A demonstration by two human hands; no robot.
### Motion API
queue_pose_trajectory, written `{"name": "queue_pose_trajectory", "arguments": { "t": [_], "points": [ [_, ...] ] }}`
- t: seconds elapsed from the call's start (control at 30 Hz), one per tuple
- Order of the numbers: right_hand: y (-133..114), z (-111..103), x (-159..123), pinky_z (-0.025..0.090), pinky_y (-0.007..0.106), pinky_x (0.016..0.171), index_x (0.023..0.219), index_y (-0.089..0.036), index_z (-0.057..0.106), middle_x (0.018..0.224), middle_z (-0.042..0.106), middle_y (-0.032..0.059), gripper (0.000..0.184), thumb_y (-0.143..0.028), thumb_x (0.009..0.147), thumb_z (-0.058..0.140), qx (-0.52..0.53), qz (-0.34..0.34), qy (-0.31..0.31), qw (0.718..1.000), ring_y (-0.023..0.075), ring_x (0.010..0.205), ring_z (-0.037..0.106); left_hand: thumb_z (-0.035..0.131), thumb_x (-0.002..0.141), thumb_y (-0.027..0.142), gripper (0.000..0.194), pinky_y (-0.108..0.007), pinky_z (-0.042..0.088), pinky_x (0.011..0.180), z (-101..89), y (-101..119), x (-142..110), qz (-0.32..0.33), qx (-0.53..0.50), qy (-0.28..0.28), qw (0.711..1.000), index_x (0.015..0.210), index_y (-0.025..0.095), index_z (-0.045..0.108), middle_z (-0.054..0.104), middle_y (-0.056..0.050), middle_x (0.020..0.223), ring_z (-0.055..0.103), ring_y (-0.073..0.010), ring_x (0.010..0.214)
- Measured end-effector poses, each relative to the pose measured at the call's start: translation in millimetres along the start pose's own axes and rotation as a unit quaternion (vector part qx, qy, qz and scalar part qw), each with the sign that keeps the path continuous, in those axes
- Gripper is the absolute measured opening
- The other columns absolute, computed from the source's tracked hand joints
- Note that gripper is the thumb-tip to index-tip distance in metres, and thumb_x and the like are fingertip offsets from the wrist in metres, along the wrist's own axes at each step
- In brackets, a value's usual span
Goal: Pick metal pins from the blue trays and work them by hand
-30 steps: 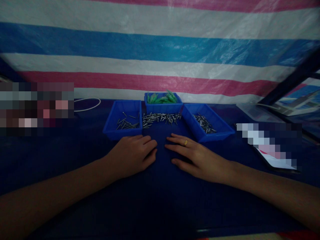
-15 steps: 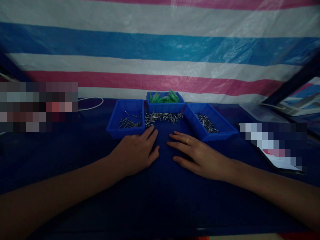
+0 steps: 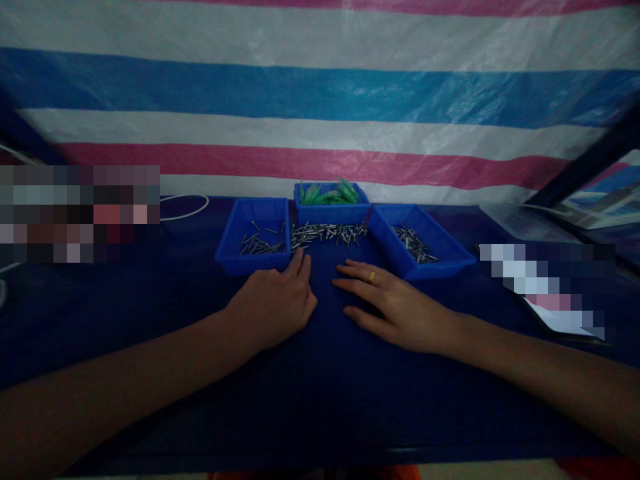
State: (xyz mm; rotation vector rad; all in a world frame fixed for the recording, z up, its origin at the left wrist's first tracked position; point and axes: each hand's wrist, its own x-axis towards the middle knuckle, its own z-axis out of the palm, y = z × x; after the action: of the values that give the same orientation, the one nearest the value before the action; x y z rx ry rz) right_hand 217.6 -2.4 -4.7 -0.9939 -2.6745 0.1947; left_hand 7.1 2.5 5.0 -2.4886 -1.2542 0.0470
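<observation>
My left hand (image 3: 274, 301) rests on the dark blue table (image 3: 320, 387), its first two fingers stretched toward the near left edge of a loose pile of thin metal pins (image 3: 330, 233) that look like blind rivets. Whether the fingertips touch the pins I cannot tell. My right hand (image 3: 395, 305), with a ring on one finger, lies with fingers spread and nothing in them. A left blue bin (image 3: 253, 265) holds several pins, and a right blue bin (image 3: 443, 269) holds a heap of them. Between and behind stands a smaller blue bin (image 3: 334, 214) with green plastic packets (image 3: 330, 197).
A striped plastic sheet (image 3: 320, 97) hangs behind the table. At the right lies a flat, partly blurred object with a white surface (image 3: 560, 325). A white cable (image 3: 187, 208) loops at the back left, beside a blurred-out area.
My left hand's fingers have uncurled and reached forward to the edge of the pin pile. My right hand stays almost in place. The view has shifted slightly.
</observation>
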Motion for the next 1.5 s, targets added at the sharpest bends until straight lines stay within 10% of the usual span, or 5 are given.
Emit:
{"name": "queue_pose_trajectory", "arguments": {
  "t": [0.53,1.1,1.5],
  "points": [
    [1.8,-1.0,-1.2,0.036,0.044,0.105,0.128,-0.013,0.049,0.136,0.044,0.016,0.042,-0.031,0.091,0.045,-0.002,0.001,-0.008,1.0,0.0258,0.13,0.036,0.034,0.09,0.033,0.045,-0.032,0.052,0.048,2.1,1.2,-2.6,-0.031,0.011,0.008,0.999,0.128,0.012,0.047,0.051,-0.017,0.129,0.067,-0.0234,0.064],
    [3.1,-0.7,-2.4,0.04,0.038,0.102,0.119,-0.011,0.055,0.124,0.054,0.0144,0.034,-0.028,0.09,0.047,0.013,-0.019,0.017,1.0,0.0223,0.122,0.046,0.045,0.089,0.014,0.018,-0.025,0.05,0.068,13.3,-12.6,-7.9,0.188,-0.177,0.147,0.955,0.098,0.016,0.06,0.066,-0.002,0.092,0.059,-0.0144,0.08],
    [0.7,-3.8,0.3,0.048,0.033,0.085,0.099,-0.013,0.058,0.097,0.062,0.009,0.018,-0.024,0.091,0.046,0.08,-0.079,0.039,0.993,0.0172,0.094,0.057,0.047,0.088,0.014,0.013,-0.024,0.048,0.074,10.1,-0.5,-5.5,0.209,-0.249,0.203,0.924,0.091,0.014,0.06,0.064,-0.002,0.083,0.057,-0.0126,0.077]
  ]
}}
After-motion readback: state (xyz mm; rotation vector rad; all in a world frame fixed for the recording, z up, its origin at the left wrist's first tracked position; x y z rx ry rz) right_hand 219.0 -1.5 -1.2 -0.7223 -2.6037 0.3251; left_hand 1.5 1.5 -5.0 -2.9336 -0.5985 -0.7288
